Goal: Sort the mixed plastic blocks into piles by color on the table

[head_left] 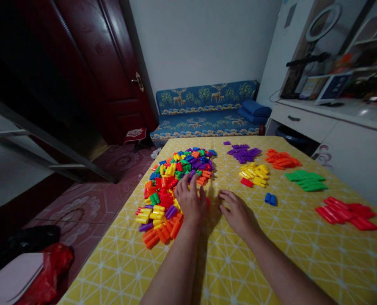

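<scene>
the foreground is filled by a table [118, 271] covered with a yellow cloth patterned in white lines. beyond it, on the left, a dark red panelled door [108, 63] is seen, and the far wall is lined by a blue sofa [197, 120] printed with deer and trees. on the right, a white cabinet [350, 144] is topped with a ring light [337, 9] and other clutter. the left half of the cloth is taken up by a heap of mixed plastic pieces [165, 183], in red, orange, yellow, green, blue and purple. on the right half, pieces are grouped by colour: a red group [347, 213] nearest, then a green group [307, 180], an orange group [282, 159], a purple group [243, 153] and a yellow group [254, 173]. the left hand [192, 201] is laid over the heap's right edge, fingers bent; whether anything is gripped cannot be told. the right hand [239, 214] is held loosely curled, thumb apart from fingers, with nothing seen in its grasp. beside the left hand a red piece [207, 203] is partly hidden. a blue piece [270, 199] is set apart below the yellow group, which is bordered by a lone red block [247, 182]; a small purple block [227, 143] is left near the far edge.
</scene>
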Tool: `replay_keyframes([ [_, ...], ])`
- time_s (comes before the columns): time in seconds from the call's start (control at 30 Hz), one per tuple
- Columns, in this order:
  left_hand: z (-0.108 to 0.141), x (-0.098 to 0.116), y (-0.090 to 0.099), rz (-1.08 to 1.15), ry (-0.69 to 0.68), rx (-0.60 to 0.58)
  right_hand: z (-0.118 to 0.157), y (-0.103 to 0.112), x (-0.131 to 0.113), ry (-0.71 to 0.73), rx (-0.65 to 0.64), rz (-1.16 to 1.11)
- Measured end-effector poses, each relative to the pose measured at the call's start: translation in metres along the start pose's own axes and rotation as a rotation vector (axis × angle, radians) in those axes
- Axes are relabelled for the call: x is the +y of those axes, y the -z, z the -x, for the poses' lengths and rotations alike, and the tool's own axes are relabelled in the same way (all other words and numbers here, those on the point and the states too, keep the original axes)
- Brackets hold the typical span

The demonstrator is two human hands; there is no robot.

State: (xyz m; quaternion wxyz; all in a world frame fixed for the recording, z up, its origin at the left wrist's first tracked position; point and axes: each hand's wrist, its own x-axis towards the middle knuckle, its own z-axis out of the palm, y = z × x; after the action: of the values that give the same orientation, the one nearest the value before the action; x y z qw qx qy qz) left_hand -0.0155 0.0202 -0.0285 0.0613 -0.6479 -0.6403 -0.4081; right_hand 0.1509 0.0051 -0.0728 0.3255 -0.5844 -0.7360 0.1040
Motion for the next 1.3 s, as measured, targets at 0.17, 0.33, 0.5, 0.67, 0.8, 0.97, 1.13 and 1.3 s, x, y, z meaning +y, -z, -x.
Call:
replay_keyframes([
  [0.17, -0.007, -0.011, 0.004, -0.218, 0.207, -0.064, -0.001, 0.006, -0.002, -0.001, -0.007, -0.049],
  [0.33, -0.004, -0.012, -0.003, -0.27, 0.155, -0.193, -0.001, 0.012, -0.01, -0.023, -0.014, -0.057],
  [0.5, -0.004, -0.01, -0.008, -0.202, 0.08, -0.292, -0.001, 0.011, -0.012, -0.018, -0.006, -0.079],
  [0.67, -0.008, -0.017, -0.008, -0.069, 0.053, -0.368, -0.002, 0.009, -0.01, -0.019, -0.011, -0.081],
  [0.8, -0.009, -0.019, -0.007, -0.003, 0.041, -0.418, -0.003, 0.007, -0.008, -0.015, -0.006, -0.11],
  [0.97, -0.011, -0.018, -0.005, 0.014, -0.022, -0.451, 0.0, 0.015, -0.02, 0.031, 0.056, -0.395],
  [1.13, -0.013, -0.015, -0.005, 0.021, -0.016, -0.458, 0.008, 0.025, -0.038, 0.272, -0.156, -0.539],
  [1.3, -0.014, -0.017, -0.011, 0.103, -0.017, -0.392, 0.007, 0.022, -0.039, 0.312, -0.261, -0.387],
])
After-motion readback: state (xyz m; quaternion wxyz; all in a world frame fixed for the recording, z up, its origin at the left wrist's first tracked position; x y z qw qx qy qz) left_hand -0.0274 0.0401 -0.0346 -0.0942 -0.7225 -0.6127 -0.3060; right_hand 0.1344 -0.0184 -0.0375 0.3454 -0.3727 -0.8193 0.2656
